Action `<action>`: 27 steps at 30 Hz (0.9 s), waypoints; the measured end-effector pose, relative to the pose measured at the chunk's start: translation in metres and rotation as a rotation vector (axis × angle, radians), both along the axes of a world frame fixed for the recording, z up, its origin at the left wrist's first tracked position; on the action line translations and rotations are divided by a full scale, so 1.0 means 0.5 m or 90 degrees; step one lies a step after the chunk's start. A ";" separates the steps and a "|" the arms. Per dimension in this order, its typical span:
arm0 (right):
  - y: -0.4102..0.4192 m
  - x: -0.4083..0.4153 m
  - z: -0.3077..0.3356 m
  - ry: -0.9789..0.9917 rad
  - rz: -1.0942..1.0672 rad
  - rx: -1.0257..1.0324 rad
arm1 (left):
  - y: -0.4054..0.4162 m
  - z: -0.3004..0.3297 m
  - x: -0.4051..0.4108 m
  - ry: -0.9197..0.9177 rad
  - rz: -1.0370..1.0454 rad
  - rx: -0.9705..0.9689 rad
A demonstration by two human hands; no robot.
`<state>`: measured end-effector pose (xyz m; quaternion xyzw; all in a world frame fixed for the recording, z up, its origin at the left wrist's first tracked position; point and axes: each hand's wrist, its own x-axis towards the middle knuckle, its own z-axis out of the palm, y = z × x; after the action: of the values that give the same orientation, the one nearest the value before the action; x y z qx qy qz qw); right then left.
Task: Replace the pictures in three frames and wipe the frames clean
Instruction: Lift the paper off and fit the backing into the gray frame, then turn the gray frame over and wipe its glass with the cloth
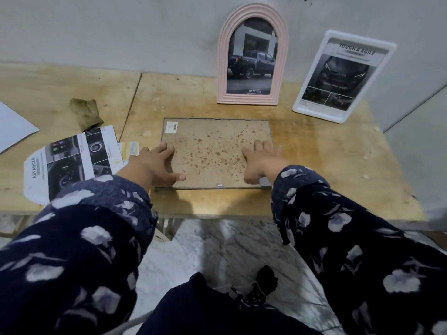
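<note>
A rectangular frame [212, 151] lies face down on the plywood table [326, 151], near its front edge and roughly centred before the person. Its long axis runs left to right, parallel to the front edge. The spotted brown backing board faces up; a barcode sticker [173, 127] sits at the far left corner.

The left hand [154, 165] rests flat on the frame's left end, fingers straight and spread, thumb pointing right along the near edge. The right hand [260, 160] lies flat on the right end, fingers extended toward the far edge. Neither hand grips anything.

Behind, leaning upright against the wall: a pink arched frame [252, 56] holding a truck picture, and to its right a white frame [343, 76], tilted, holding a car leaflet.

Left of the face-down frame lies a loose leaflet [72, 160], printed side up, with a brown cloth [85, 112] beyond it. A white sheet [13, 126] shows at the far left.
</note>
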<state>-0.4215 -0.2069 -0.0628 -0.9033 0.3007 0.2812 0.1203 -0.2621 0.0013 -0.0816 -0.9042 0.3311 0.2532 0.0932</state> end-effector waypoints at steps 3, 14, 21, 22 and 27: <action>0.065 0.032 -0.018 -0.067 -0.011 0.085 | 0.015 0.007 0.013 0.003 -0.043 0.029; 0.126 0.083 -0.045 -0.005 -0.035 0.039 | 0.010 -0.012 -0.002 -0.059 -0.048 -0.022; 0.111 0.008 -0.077 -0.225 -0.072 0.015 | 0.029 -0.020 -0.023 -0.039 -0.012 -0.099; 0.106 -0.012 -0.086 -0.276 -0.100 -0.022 | 0.043 -0.028 -0.031 -0.036 0.031 -0.160; 0.067 -0.095 -0.090 -0.349 -0.394 -0.177 | 0.085 -0.058 -0.059 -0.084 0.175 -0.298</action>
<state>-0.4689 -0.1736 -0.1079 -0.8195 0.5494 -0.0613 0.1512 -0.2915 0.0439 -0.1108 -0.9521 0.2477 0.1209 -0.1320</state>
